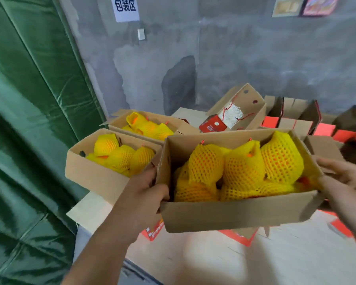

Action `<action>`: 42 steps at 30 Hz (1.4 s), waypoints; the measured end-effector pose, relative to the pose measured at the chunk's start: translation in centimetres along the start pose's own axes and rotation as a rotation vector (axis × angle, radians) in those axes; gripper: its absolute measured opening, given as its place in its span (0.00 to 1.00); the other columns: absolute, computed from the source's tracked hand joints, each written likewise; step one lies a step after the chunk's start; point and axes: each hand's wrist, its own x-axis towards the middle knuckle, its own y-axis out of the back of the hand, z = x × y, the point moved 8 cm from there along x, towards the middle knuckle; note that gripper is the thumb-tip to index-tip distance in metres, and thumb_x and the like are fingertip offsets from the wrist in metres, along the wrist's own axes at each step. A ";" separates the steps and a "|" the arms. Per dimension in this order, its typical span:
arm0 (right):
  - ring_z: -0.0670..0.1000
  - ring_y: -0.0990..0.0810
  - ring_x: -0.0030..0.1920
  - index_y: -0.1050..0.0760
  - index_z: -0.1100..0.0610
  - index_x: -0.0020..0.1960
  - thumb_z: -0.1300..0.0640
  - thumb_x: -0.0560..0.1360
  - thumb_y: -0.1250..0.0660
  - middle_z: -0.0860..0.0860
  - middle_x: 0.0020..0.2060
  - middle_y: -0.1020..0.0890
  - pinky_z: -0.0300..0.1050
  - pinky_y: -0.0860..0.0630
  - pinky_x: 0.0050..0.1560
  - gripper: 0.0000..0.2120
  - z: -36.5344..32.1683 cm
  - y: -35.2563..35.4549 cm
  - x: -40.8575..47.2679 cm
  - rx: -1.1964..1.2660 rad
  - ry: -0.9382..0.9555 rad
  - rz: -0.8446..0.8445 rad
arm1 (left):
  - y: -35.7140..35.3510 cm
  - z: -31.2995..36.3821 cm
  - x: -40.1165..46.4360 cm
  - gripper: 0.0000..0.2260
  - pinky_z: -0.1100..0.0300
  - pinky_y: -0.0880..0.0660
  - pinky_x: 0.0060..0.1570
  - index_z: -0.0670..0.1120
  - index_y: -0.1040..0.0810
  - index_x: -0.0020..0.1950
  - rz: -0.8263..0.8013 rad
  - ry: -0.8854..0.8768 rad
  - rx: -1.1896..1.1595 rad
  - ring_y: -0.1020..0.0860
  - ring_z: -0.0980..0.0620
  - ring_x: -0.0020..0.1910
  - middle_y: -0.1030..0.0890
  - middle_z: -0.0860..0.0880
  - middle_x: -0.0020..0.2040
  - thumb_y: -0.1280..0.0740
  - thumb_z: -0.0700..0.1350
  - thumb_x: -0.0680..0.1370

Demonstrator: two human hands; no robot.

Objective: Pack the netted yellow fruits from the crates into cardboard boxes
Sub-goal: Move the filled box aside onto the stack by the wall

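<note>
An open brown cardboard box (224, 214) packed with fruits in yellow foam netting (243, 167) is held up between both hands above a pale board tabletop (214, 258). The left hand (144, 198) grips the box's left end, thumb hooked over the rim and fingers hidden behind the wall. The right hand (345, 182) lies against the right end with fingers fairly straight and spread – pressing rather than curling. Just left of the held box sit 2 more open cardboard boxes of netted fruit, a nearer one (95, 173) and a farther one (132, 124). Behind, an empty tilted cardboard carton (249, 99) leans over a small red printed box (212, 125) – its writing is too blurred to read. Red-and-brown folded cartons (296, 120) stand at right. A white paper sign (125, 8) on the grey concrete wall (255, 54) reads "包装区". A green padded curtain (29, 120) hangs at left.
</note>
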 end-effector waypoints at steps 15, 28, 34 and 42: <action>0.48 0.14 0.36 0.16 0.39 0.54 0.70 0.77 0.38 0.49 0.38 0.13 0.44 0.17 0.30 0.26 1.3 -5.9 -4.9 -0.102 -0.054 -0.221 | 1.2 -7.8 -9.4 0.04 0.55 0.36 0.34 0.44 0.33 0.32 0.085 0.314 -0.075 0.34 0.49 0.31 0.33 0.44 0.31 0.38 0.42 0.64; 0.54 0.23 0.30 0.17 0.45 0.52 0.73 0.76 0.38 0.63 0.32 0.18 0.55 0.25 0.39 0.24 6.9 -17.6 -14.1 0.008 -0.260 -0.325 | 8.0 -20.4 -14.7 0.16 0.55 0.40 0.37 0.48 0.28 0.31 0.166 0.530 -0.049 0.33 0.53 0.28 0.31 0.50 0.27 0.39 0.30 0.74; 0.53 0.17 0.32 0.21 0.49 0.57 0.72 0.77 0.40 0.55 0.37 0.13 0.53 0.23 0.36 0.21 9.5 -27.7 -17.5 0.015 -0.377 -0.231 | 14.8 -27.9 -10.9 0.09 0.52 0.28 0.41 0.45 0.20 0.43 0.069 0.518 0.089 0.22 0.46 0.39 0.20 0.43 0.36 0.38 0.35 0.77; 0.54 0.18 0.59 0.25 0.54 0.67 0.67 0.81 0.40 0.54 0.62 0.18 0.60 0.19 0.60 0.18 10.0 -39.9 -20.0 -0.014 -0.429 -0.024 | 21.6 -35.1 0.3 0.12 0.55 0.30 0.53 0.44 0.22 0.64 0.009 0.358 0.249 0.24 0.43 0.54 0.22 0.47 0.51 0.40 0.46 0.86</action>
